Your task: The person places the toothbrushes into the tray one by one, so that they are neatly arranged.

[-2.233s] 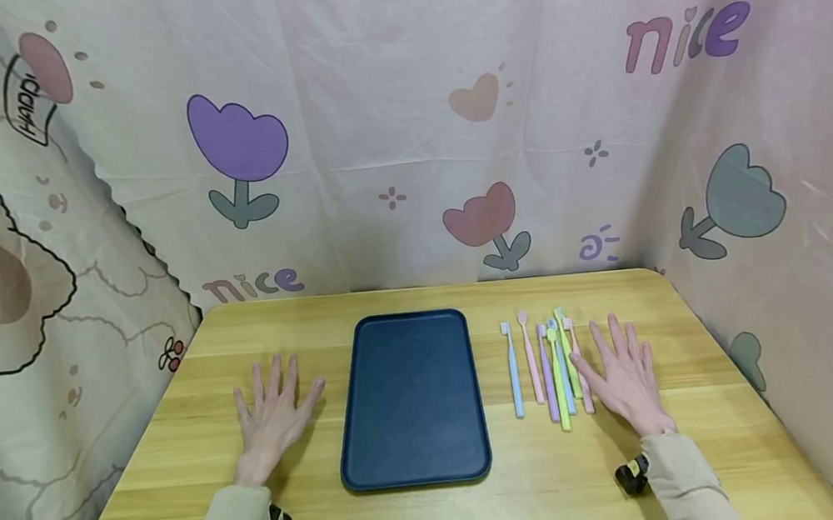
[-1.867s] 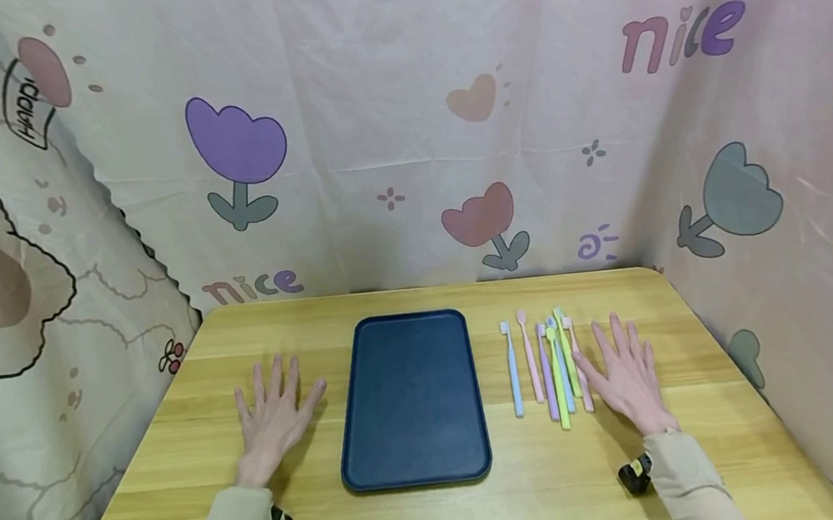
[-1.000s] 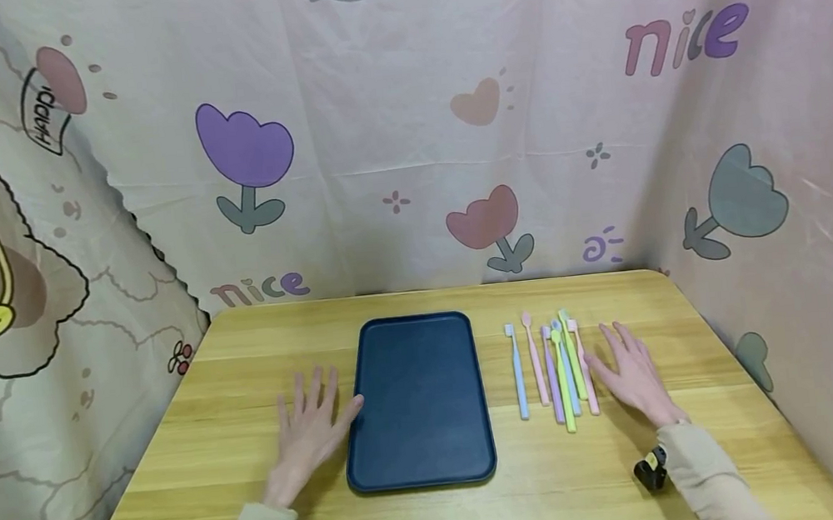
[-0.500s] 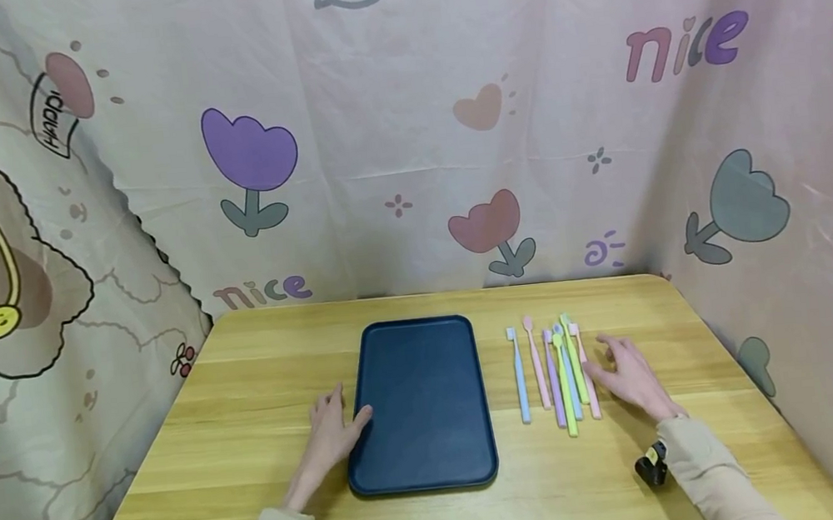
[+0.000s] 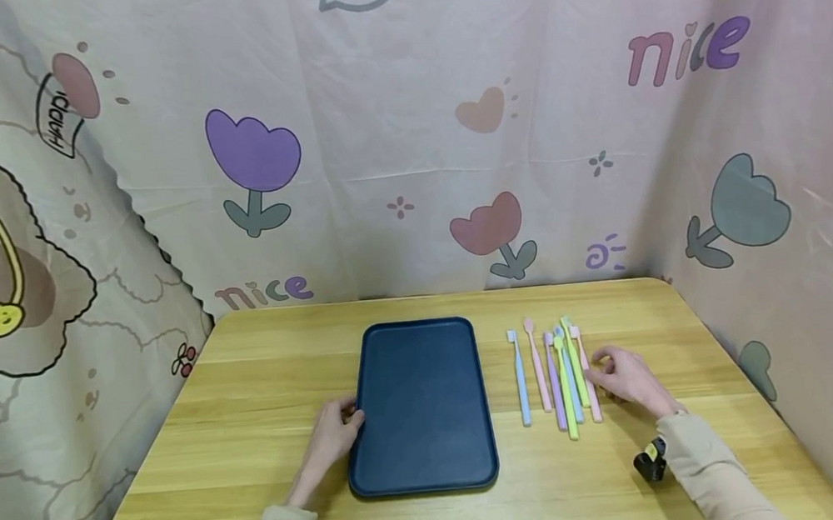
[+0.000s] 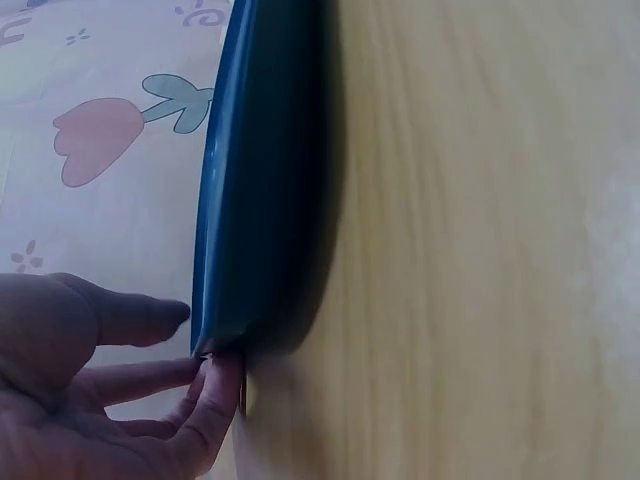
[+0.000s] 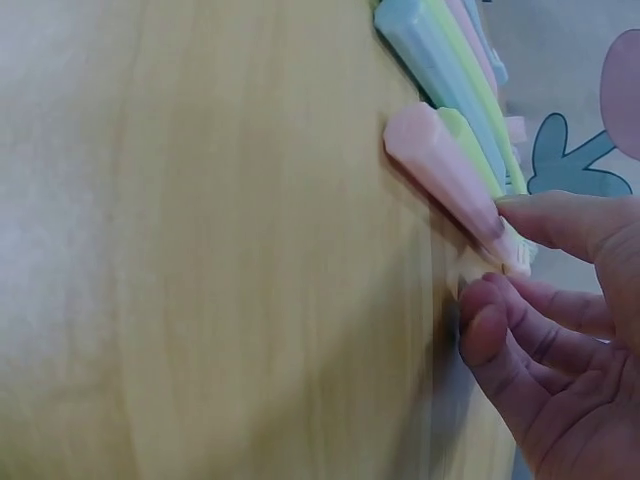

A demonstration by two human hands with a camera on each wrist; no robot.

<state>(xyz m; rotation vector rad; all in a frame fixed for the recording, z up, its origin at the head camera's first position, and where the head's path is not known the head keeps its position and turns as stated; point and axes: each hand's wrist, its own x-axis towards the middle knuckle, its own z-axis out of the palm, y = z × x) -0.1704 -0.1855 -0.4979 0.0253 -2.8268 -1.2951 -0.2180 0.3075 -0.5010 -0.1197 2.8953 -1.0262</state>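
A dark blue rectangular tray lies flat at the middle of the table. My left hand grips its left rim; in the left wrist view the thumb is at the upper edge and bent fingers are under the rim. Right of the tray lies a loose bunch of toothbrushes in blue, pink, purple and green. My right hand is at the outermost pink toothbrush, thumb on its handle and curled fingers on its other side. In the right wrist view that pink toothbrush slants between thumb and forefinger.
A blue toothbrush and a pink toothbrush lie apart, nearer the tray. Purple and green toothbrushes overlap closely beside the right hand. A patterned curtain hangs behind the wooden table.
Both hands lay spread flat at first. The left hand has moved right to the tray and curled onto its rim. The right hand has drawn its fingers in at the outermost pink toothbrush.
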